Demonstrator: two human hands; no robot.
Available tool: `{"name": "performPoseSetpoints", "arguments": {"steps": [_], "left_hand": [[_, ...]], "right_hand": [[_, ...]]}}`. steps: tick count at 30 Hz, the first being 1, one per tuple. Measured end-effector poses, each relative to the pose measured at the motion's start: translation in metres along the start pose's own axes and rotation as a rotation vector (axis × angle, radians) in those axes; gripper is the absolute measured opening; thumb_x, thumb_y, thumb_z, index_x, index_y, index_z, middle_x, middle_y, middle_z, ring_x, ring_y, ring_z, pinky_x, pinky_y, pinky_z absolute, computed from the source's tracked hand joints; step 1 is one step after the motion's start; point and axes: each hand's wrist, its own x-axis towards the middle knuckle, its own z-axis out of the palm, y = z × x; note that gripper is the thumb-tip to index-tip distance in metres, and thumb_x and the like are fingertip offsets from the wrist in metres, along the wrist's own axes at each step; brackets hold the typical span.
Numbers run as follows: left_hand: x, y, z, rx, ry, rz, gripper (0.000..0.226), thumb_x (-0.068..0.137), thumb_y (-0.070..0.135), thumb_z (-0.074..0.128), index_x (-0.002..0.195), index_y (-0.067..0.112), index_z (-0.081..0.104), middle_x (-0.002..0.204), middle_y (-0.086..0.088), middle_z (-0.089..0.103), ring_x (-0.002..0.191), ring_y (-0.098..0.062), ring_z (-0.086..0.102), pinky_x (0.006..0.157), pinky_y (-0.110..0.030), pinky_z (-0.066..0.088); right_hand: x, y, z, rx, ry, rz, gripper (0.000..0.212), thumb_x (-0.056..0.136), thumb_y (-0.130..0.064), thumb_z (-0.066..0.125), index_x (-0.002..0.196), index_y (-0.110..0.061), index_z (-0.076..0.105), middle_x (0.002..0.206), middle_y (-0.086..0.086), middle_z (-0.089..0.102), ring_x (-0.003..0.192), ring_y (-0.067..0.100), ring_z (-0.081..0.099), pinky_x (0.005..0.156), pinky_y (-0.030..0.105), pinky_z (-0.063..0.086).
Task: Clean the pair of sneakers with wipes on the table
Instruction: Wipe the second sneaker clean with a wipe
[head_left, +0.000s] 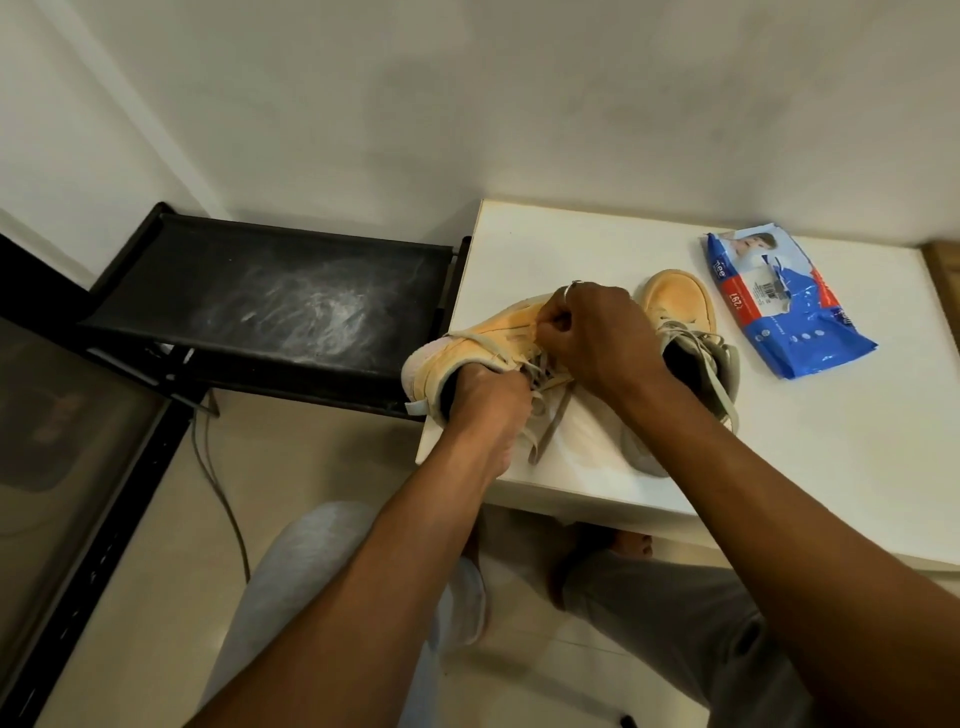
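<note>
Left hand (491, 402) gripping tilted sneaker (467, 345) at its opening, right hand (597, 332) curled knuckles-up, grip pinching the laces (546, 431)

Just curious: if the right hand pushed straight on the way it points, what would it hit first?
Likely the laced top of the sneaker that the left hand holds; the right hand pinches its laces now. The black rack lies beyond.

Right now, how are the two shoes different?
The left sneaker is tilted over; the right sneaker stands upright. The left hand and right hand hold the left sneaker; no hand holds the right sneaker. Both are orange with pale laces.
</note>
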Motion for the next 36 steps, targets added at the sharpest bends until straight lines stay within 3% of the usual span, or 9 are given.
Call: {"name": "performPoseSetpoints", "arguments": {"steps": [6, 9, 12, 17, 22, 26, 30, 34, 36], "left_hand": [[-0.001, 0.0, 0.002, 0.019, 0.003, 0.014, 0.019, 0.097, 0.018, 0.062, 0.116, 0.022, 0.061, 0.099, 0.002, 0.065, 0.083, -0.015, 0.061, 0.077, -0.032, 0.054], [0.001, 0.0, 0.001, 0.016, 0.008, 0.004, 0.016, 0.096, 0.016, 0.062, 0.11, 0.025, 0.062, 0.101, 0.001, 0.067, 0.084, -0.016, 0.061, 0.072, -0.03, 0.052], [-0.001, 0.0, 0.001, 0.004, -0.002, 0.017, 0.015, 0.097, 0.016, 0.063, 0.094, 0.029, 0.057, 0.086, 0.007, 0.061, 0.075, -0.01, 0.057, 0.063, -0.024, 0.047], [-0.001, -0.002, 0.002, 0.016, 0.01, 0.019, 0.011, 0.097, 0.017, 0.061, 0.107, 0.023, 0.061, 0.092, 0.003, 0.066, 0.08, -0.015, 0.061, 0.072, -0.031, 0.054], [0.001, -0.002, 0.003, 0.001, 0.005, 0.018, 0.017, 0.097, 0.019, 0.062, 0.113, 0.024, 0.064, 0.101, 0.0, 0.07, 0.084, -0.019, 0.065, 0.073, -0.032, 0.057], [0.001, -0.001, 0.002, 0.019, 0.016, 0.009, 0.015, 0.099, 0.019, 0.06, 0.113, 0.023, 0.062, 0.098, 0.001, 0.067, 0.081, -0.016, 0.064, 0.068, -0.029, 0.053], [0.002, -0.004, 0.002, 0.011, 0.02, 0.016, 0.018, 0.096, 0.017, 0.061, 0.113, 0.024, 0.063, 0.1, 0.0, 0.068, 0.082, -0.017, 0.062, 0.07, -0.032, 0.053], [-0.004, 0.002, 0.004, -0.116, 0.022, -0.081, 0.018, 0.1, 0.025, 0.058, 0.116, 0.018, 0.064, 0.101, -0.003, 0.069, 0.087, -0.021, 0.066, 0.082, -0.036, 0.06], [-0.007, 0.008, 0.003, -0.252, 0.006, -0.15, 0.02, 0.103, 0.029, 0.053, 0.112, 0.015, 0.065, 0.096, -0.004, 0.069, 0.078, -0.019, 0.065, 0.065, -0.028, 0.057]], "right_hand": [[-0.001, -0.009, -0.004, 0.214, -0.202, -0.035, 0.009, 0.081, -0.019, 0.068, 0.083, -0.018, 0.076, 0.082, -0.005, 0.072, 0.074, 0.009, 0.064, 0.064, 0.022, 0.052], [0.003, -0.002, 0.003, 0.076, -0.035, -0.022, 0.015, 0.08, -0.018, 0.059, 0.081, -0.018, 0.074, 0.082, -0.003, 0.071, 0.072, 0.015, 0.063, 0.063, 0.033, 0.054], [-0.002, -0.003, 0.008, 0.023, 0.018, -0.04, 0.015, 0.082, -0.018, 0.058, 0.082, -0.017, 0.072, 0.081, -0.002, 0.069, 0.071, 0.017, 0.061, 0.061, 0.031, 0.051], [0.0, -0.004, -0.002, 0.27, -0.143, 0.006, 0.009, 0.081, -0.02, 0.068, 0.085, -0.019, 0.076, 0.081, -0.009, 0.069, 0.074, 0.006, 0.063, 0.065, 0.022, 0.05], [0.001, -0.007, -0.009, 0.502, 0.011, 0.051, 0.01, 0.086, -0.025, 0.07, 0.093, -0.021, 0.076, 0.084, -0.011, 0.072, 0.077, 0.004, 0.067, 0.069, 0.018, 0.054], [-0.002, -0.014, 0.001, 0.251, -0.175, -0.072, 0.019, 0.089, -0.022, 0.067, 0.106, -0.018, 0.074, 0.094, -0.005, 0.072, 0.078, 0.006, 0.065, 0.066, 0.014, 0.05], [-0.002, -0.011, 0.001, 0.085, -0.031, -0.077, 0.02, 0.086, -0.015, 0.061, 0.099, -0.013, 0.076, 0.093, 0.005, 0.072, 0.077, 0.017, 0.064, 0.064, 0.021, 0.041], [-0.007, -0.017, -0.005, 0.309, -0.185, -0.05, 0.016, 0.089, -0.019, 0.066, 0.101, -0.016, 0.076, 0.093, -0.003, 0.073, 0.078, 0.008, 0.066, 0.065, 0.013, 0.05], [-0.01, -0.023, -0.006, 0.417, -0.229, -0.083, 0.014, 0.089, -0.019, 0.068, 0.1, -0.017, 0.076, 0.093, -0.006, 0.072, 0.079, 0.005, 0.066, 0.067, 0.011, 0.053]]}}
